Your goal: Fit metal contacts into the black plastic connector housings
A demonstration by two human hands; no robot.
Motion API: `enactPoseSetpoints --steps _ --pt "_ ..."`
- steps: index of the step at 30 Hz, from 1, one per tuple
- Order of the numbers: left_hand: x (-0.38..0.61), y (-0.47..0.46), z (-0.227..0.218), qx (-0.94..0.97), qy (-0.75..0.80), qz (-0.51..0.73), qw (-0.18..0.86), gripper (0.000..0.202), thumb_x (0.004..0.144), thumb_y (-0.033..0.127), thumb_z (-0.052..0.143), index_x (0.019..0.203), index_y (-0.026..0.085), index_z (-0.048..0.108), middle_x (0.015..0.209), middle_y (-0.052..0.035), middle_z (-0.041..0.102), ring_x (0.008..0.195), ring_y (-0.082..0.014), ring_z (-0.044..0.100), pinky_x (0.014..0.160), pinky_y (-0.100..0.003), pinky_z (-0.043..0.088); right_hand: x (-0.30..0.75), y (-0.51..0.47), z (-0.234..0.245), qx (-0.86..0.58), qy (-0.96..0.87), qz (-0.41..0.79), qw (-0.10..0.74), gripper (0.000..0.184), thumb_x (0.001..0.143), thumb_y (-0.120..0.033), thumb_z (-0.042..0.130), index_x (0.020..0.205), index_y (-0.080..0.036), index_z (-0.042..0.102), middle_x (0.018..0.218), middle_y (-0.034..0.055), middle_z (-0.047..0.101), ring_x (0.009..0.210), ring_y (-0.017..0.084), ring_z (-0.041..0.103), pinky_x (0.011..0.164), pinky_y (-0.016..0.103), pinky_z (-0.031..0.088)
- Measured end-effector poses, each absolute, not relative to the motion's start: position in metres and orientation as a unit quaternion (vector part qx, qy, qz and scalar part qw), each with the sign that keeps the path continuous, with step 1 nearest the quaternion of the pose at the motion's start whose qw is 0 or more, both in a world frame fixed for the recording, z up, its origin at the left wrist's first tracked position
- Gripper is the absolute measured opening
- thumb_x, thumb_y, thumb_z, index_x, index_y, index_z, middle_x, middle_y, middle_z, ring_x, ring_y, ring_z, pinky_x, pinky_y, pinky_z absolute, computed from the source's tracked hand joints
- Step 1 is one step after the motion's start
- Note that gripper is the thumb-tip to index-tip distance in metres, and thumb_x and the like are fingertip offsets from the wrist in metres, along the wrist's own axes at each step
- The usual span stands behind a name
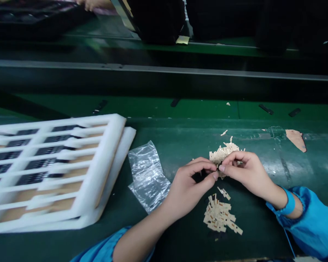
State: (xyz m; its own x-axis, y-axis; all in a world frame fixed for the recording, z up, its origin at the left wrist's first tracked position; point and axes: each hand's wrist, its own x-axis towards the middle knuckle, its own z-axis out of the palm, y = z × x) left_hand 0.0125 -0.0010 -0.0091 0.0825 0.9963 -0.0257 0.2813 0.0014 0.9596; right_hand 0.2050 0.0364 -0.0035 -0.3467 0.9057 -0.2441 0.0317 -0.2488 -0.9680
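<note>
My left hand point(190, 183) and my right hand point(246, 171) meet fingertip to fingertip, both pinched closed. Between them is a tiny dark piece point(219, 166), mostly covered by the fingers, so its kind cannot be made out. Just behind the fingertips lies a heap of small cream-coloured flat pieces point(222, 152). Closer to me is a second pile of similar cream strips point(220, 214), some with brownish bands. One loose strip point(224, 193) lies between the two piles. A blue band point(285, 203) circles my right wrist.
On the left, a white foam tray point(117, 122) holds black parts point(32, 178) in slots, stacked on another tray. Clear plastic bags point(149, 174) lie beside it. Several dark pieces point(266, 109) and a tan scrap point(296, 140) lie farther back. Another person's hand point(94, 4) shows at top left.
</note>
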Motion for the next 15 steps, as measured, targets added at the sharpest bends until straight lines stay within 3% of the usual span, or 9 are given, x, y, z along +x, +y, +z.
enactPoseSetpoints --steps 3,9,15 --pt "0.0109 0.0015 -0.0100 0.564 0.537 0.400 0.483 0.005 0.084 0.024 0.074 0.084 0.022 0.078 0.088 -0.0037 0.074 0.082 -0.0193 0.069 0.079 -0.034 0.053 0.2051 0.0389 -0.0020 -0.450 -0.453 0.697 0.328 0.016 0.072 -0.030 0.087 0.073 -0.018 0.077 0.065 0.0001 0.068 0.057 0.011 0.053 0.056 0.026 0.039" --pt "0.0066 0.0037 -0.0077 0.541 0.489 0.408 0.549 0.002 0.084 0.024 0.078 0.083 0.023 0.079 0.088 -0.0028 0.073 0.082 -0.0182 0.067 0.078 -0.033 0.051 0.2068 0.0395 -0.0011 -0.454 -0.354 0.765 0.289 0.016 0.069 -0.030 0.090 0.072 -0.018 0.079 0.066 -0.0006 0.066 0.054 0.008 0.043 0.047 0.022 0.023" --pt "0.0040 0.0046 -0.0004 0.553 0.461 0.409 0.560 0.004 0.085 0.021 0.079 0.082 0.023 0.078 0.088 -0.0040 0.074 0.082 -0.0190 0.066 0.078 -0.034 0.052 0.2058 0.0414 0.0020 -0.427 -0.293 0.822 0.236 0.016 0.063 -0.028 0.091 0.065 -0.018 0.078 0.057 -0.0044 0.055 0.051 0.007 0.034 0.044 0.022 0.018"
